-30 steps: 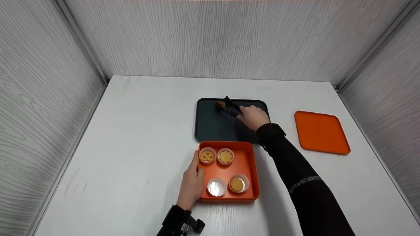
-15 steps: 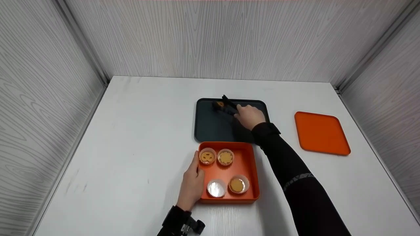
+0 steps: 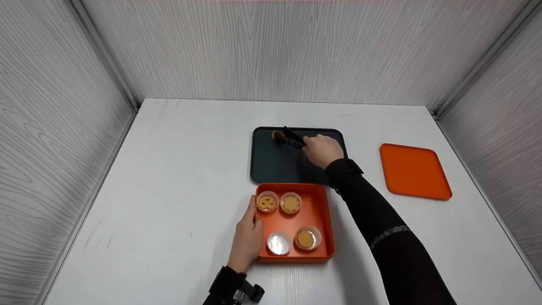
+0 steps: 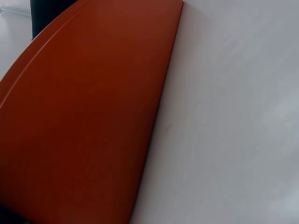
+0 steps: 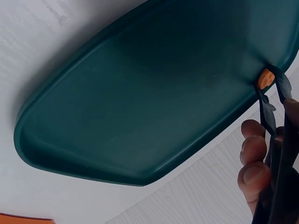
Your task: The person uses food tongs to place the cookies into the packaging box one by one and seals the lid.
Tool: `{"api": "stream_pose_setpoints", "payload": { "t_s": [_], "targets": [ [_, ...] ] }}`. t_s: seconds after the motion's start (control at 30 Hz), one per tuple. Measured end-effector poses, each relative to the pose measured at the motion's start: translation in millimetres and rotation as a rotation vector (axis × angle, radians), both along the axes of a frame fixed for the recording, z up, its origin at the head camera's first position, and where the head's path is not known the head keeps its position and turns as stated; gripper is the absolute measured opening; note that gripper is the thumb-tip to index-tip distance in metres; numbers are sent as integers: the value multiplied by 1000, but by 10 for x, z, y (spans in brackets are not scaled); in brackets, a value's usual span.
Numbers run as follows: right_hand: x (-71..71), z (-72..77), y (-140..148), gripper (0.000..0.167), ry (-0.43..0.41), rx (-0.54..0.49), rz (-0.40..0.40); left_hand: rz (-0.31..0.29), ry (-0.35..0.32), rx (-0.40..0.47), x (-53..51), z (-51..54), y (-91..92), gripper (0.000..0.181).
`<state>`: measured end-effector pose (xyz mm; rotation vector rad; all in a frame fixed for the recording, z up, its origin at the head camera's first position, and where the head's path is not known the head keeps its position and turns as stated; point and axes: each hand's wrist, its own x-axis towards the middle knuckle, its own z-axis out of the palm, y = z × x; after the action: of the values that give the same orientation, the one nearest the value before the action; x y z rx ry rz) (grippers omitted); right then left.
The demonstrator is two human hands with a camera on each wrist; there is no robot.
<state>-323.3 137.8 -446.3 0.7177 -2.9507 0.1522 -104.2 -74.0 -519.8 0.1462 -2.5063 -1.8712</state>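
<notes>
Head view: slim black tongs (image 3: 293, 134) are slanted far-left over a dark green rectangular tray (image 3: 271, 167); just nearer, a square orange box (image 3: 314, 216) is gripped by the left hand (image 3: 247, 237). Left wrist: box wall beside white bench (image 4: 224, 116). Right wrist: tongs are gripped by curled fingers of the right hand (image 5: 254, 154), a round orange-brown cookie (image 5: 266, 79) between the tips.

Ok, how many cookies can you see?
4: in the orange box, two cookies at the far side and one at the near right; another between the tongs at the green tray. The right hand may hide more.
</notes>
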Motion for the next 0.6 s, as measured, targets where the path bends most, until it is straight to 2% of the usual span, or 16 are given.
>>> {"api": "stream_pose_setpoints", "payload": {
  "t_s": [0.37,0.6],
  "targets": [
    [102,9,201,23,-2,-20,24,1,-6,-4,-7,14,4,62],
    [115,30,196,41,-40,-33,31,1,-4,-4,-5,6,8,62]
  ]
}}
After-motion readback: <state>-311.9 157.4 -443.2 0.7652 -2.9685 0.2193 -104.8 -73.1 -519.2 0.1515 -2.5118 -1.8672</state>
